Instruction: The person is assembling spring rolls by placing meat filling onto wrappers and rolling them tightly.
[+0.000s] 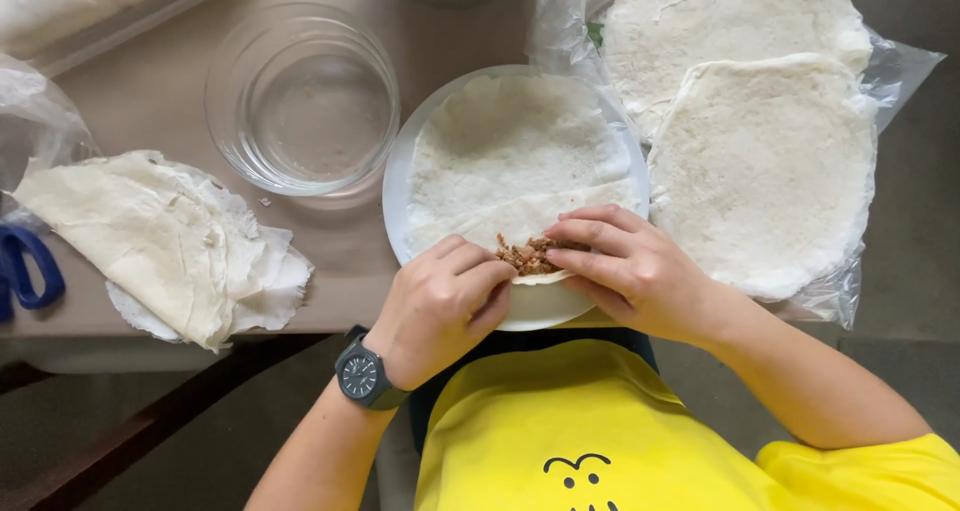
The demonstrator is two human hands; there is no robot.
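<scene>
From above, both my hands work one wrapper (510,156) lying on one white plate (398,186) at the table's (150,101) near edge. My left hand (440,306) and right hand (630,271) pinch its folded near edge over the brown filling (525,256). One empty glass bowl (300,96) stands left; two wrapper stacks (765,171) lie right on plastic.
</scene>
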